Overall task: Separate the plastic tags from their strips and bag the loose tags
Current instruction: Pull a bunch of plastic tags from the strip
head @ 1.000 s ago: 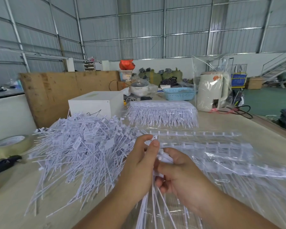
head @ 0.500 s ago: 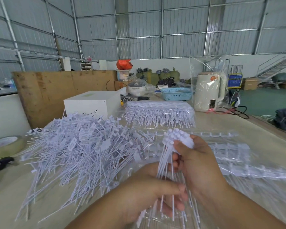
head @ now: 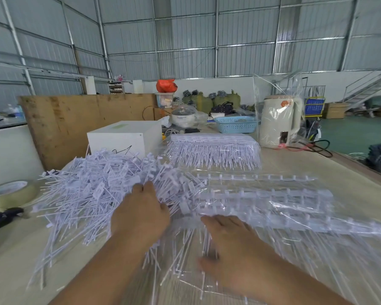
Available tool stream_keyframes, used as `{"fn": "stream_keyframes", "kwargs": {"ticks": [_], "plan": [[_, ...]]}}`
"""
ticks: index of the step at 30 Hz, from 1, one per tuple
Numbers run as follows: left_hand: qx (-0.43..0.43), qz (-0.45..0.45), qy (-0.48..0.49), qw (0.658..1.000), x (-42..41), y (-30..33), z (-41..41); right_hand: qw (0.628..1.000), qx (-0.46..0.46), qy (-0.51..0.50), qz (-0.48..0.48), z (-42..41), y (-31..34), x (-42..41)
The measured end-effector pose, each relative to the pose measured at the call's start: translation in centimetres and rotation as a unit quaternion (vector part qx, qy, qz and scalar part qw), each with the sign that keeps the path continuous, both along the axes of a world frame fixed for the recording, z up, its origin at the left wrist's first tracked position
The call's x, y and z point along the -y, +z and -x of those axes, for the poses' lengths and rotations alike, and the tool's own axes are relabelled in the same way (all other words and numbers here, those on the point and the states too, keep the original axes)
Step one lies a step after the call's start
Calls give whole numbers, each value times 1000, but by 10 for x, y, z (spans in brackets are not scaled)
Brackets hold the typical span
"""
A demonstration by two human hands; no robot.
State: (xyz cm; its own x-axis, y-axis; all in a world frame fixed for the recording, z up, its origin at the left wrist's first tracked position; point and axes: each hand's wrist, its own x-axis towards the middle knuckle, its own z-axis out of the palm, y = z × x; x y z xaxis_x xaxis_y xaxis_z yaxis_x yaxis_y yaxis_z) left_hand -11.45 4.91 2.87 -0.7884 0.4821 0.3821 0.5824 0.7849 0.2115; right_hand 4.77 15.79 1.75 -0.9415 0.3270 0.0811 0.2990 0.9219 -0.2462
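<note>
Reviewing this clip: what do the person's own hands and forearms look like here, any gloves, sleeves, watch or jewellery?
Both the left hand and the right hand are bare, with no gloves. The forearms are uncovered as far as the bottom edge of the picture, so no sleeve shows. No watch, bracelet or ring is visible, though motion blur softens the right hand.

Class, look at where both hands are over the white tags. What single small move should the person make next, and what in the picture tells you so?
Probably grip one strip with the right hand and lift it. Both hands look free of tags: the left hand rests on the loose tag pile, and the right lies flat on the clear plastic covering unseparated strips.
</note>
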Motion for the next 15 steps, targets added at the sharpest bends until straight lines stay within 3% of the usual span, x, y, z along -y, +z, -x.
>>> {"fn": "stream_keyframes", "kwargs": {"ticks": [3,6,10,15], "plan": [[-114,19,-30,993,-7,-8,0,999,17,-30,-7,2,2,-4],[-114,67,-147,980,-15,-24,2,999,-22,-26,5,1,3,-9],[-63,78,-171,980,-20,-36,16,977,-187,-27,95,-1,8,-22],[-79,91,-117,986,-25,-39,20,932,-355,24,76,-6,23,-19]]}}
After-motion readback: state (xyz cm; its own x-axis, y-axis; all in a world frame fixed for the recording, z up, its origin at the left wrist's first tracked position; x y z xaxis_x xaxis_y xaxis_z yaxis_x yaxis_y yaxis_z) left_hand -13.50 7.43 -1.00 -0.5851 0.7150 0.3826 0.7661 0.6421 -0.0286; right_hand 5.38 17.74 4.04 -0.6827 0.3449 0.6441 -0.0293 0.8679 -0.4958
